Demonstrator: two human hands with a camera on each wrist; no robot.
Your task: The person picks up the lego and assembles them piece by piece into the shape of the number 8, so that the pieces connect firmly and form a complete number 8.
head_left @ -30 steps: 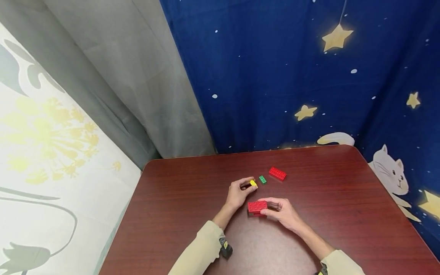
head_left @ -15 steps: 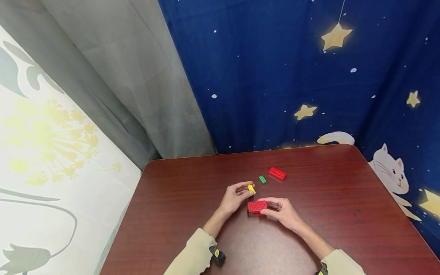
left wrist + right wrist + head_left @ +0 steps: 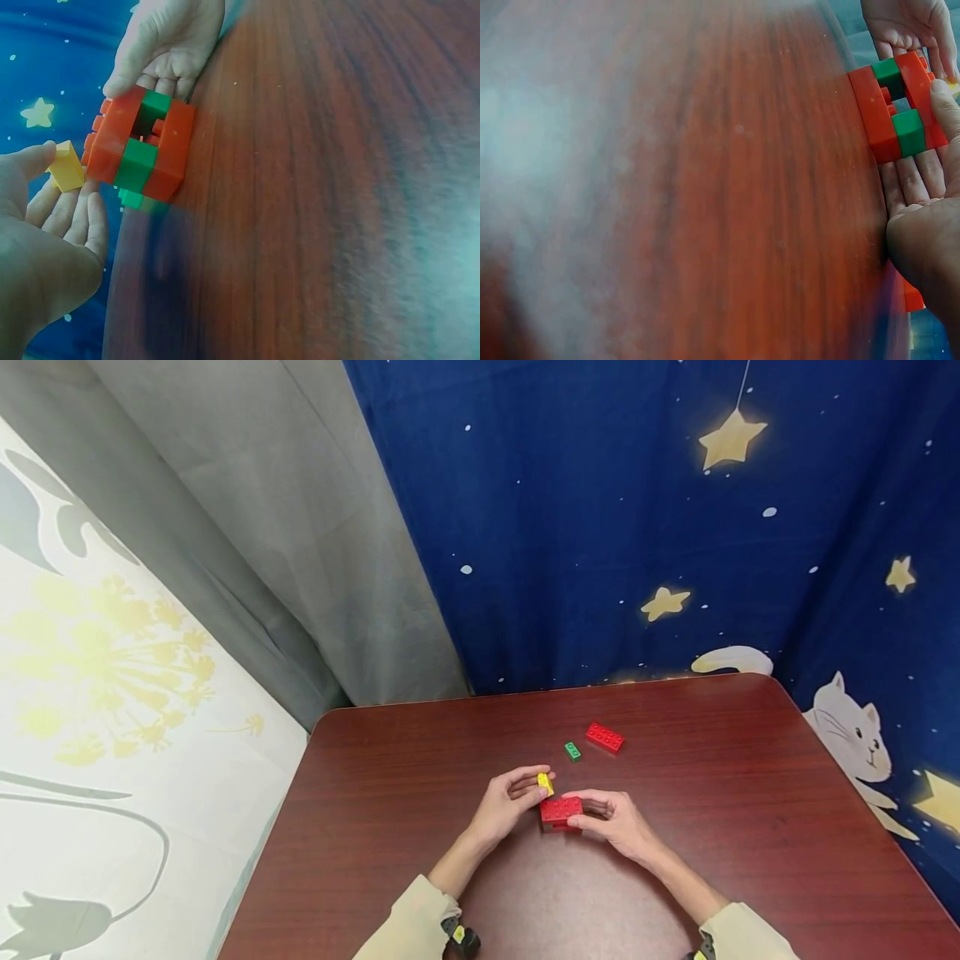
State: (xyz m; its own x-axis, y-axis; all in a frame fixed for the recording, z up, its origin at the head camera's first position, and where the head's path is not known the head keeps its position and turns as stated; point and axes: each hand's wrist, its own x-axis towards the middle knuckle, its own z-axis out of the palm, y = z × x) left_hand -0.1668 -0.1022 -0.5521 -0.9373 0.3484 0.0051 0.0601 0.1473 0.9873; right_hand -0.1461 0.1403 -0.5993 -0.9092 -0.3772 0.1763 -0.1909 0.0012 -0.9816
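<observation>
My left hand (image 3: 504, 806) pinches a small yellow toy brick (image 3: 545, 785) between thumb and fingers, just above the left end of a block assembly. In the left wrist view the yellow brick (image 3: 66, 166) is tilted beside the assembly's studded top. The assembly has a red brick (image 3: 118, 135) on top and another red brick (image 3: 171, 150) below. Between them sit two green bricks (image 3: 136, 165), one at each end, with a gap in the middle. My right hand (image 3: 622, 828) grips the assembly's right end, thumb on the near side, while it stands on the table.
A small green brick (image 3: 572, 752) lies on the reddish-brown table (image 3: 420, 760) behind the hands. A loose red brick (image 3: 605, 737) lies to its right, farther back. Curtains (image 3: 570, 568) hang behind the table's far edge.
My left hand has drawn the yellow brick back toward me, away from the loose green brick, to the assembly, tilting it. The right hand and assembly have stayed in place.
</observation>
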